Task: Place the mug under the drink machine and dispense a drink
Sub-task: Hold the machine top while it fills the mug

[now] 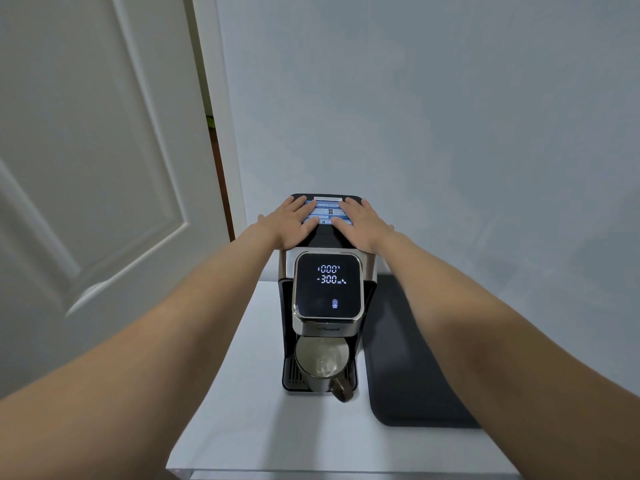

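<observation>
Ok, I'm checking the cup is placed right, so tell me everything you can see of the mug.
The mug looks metallic grey with a brown handle pointing toward the camera and right. It stands upright on the drip tray of the drink machine, beneath the spout head. Its inside looks shiny; contents unclear. Neither hand touches it.

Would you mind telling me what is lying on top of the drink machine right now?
Both hands, left hand and right hand, rest flat on the drink machine, partly covering a blue label.
</observation>
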Tool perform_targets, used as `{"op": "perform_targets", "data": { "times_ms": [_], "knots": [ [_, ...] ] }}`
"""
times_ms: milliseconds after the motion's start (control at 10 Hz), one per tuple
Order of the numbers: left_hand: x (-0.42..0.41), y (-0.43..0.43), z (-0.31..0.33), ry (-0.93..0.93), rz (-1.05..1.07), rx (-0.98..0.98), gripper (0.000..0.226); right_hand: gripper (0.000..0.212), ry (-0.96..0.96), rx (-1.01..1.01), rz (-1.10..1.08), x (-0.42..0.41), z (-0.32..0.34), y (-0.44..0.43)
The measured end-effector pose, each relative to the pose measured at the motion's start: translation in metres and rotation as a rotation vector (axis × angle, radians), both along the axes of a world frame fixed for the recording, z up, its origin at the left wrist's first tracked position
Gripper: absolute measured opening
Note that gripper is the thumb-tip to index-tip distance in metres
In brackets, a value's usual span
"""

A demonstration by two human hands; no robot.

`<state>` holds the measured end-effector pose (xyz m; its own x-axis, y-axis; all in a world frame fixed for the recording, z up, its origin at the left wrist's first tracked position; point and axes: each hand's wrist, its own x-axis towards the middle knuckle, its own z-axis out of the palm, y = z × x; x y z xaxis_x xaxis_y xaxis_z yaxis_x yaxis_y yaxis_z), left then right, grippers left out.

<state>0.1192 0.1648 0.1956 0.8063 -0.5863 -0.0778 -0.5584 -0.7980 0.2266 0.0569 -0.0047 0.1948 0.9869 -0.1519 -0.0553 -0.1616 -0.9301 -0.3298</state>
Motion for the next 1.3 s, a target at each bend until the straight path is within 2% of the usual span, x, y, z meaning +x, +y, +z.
{"op": "perform_targets", "data": {
  "times_ms": [1300],
  "knots": [
    [0.0022, -0.0006, -0.0017, 0.007, 0.0, 0.004, 0.059, 0.06, -0.012, -0.013, 0.009, 0.0013, -0.0016, -0.0009]
  ]
}}
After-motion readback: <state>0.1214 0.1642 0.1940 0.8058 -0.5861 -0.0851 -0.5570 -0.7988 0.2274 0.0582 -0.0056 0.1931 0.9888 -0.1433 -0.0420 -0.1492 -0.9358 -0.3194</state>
